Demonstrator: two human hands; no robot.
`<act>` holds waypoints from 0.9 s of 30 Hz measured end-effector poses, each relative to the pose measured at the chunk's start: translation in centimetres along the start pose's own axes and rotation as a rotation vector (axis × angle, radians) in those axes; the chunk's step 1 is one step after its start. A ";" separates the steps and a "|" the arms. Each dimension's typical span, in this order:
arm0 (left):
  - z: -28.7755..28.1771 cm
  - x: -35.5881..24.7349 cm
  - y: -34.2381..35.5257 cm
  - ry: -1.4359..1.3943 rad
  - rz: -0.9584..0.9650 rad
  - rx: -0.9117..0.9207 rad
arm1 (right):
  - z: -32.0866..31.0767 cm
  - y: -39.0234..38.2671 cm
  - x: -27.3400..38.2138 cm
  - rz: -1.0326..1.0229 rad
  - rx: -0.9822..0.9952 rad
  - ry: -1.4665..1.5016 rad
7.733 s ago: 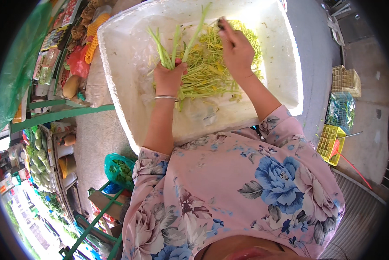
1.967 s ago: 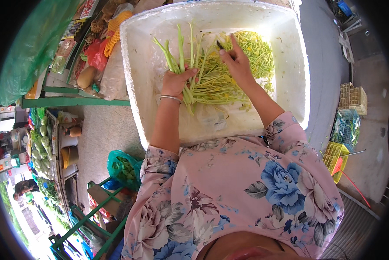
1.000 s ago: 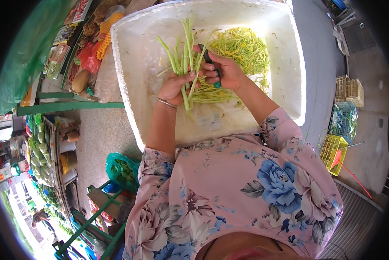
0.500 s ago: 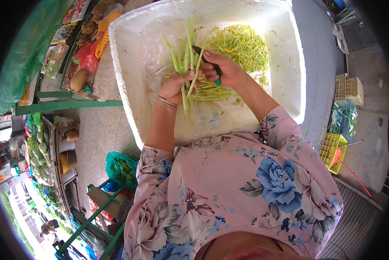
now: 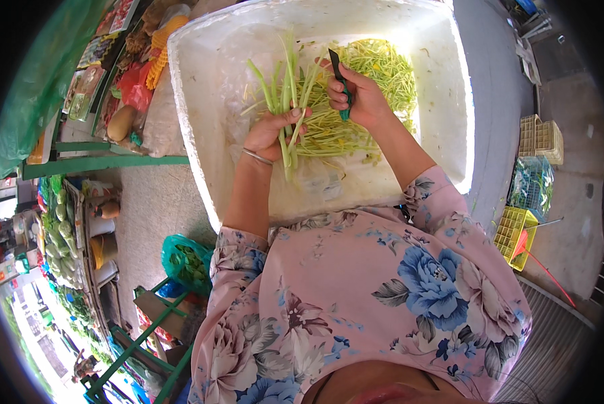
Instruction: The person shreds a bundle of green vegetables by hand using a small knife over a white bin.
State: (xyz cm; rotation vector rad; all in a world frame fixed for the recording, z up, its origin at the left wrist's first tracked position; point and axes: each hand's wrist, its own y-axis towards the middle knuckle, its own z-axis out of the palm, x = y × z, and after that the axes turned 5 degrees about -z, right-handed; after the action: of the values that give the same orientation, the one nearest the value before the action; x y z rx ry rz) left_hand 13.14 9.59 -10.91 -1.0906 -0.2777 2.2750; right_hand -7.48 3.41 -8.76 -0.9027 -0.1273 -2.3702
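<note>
My left hand (image 5: pixel 272 132) grips an upright bunch of pale green stalks (image 5: pixel 275 89) over the left half of a white foam box (image 5: pixel 196 114); a thin silver bangle circles that wrist. In my right hand (image 5: pixel 364 101) is a small knife (image 5: pixel 335 64) with a dark blade and a green handle, held blade upward just right of the bunch, apart from it. Below both hands and toward the back right of the box spreads a heap of thin yellow-green stems (image 5: pixel 389 74), with some crumpled translucent plastic at the left.
Produce and bags lie on a green-framed stall (image 5: pixel 96 160) at upper left; more vegetables (image 5: pixel 65 242) are below it. A teal bag of leaves (image 5: pixel 188 262) sits beside a green rack (image 5: pixel 133 350). A person (image 5: pixel 85 363) appears far off at lower left. Plastic crates (image 5: pixel 514 232) stand at right.
Since half a second ago my right hand has drawn up and right with the knife, away from the stalks, blade now more upright. My left hand still holds the bunch in about the same place.
</note>
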 end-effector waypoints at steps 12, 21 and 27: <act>0.0 -0.3 0.0 -0.063 -0.075 -0.088 | -2.5 0.5 2.3 -0.230 -0.657 -0.802; 0.7 0.1 0.3 0.101 0.008 -0.168 | -1.0 0.0 2.6 -0.286 -0.274 -0.734; 1.6 0.9 0.8 0.283 0.094 -0.279 | 0.9 0.2 0.2 -0.298 -0.177 -0.980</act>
State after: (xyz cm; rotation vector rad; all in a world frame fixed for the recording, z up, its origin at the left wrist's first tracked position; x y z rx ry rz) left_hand 11.13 9.56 -10.81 -1.5797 -0.4458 2.1694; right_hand -7.01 3.43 -7.98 -2.1849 -0.4594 -1.9775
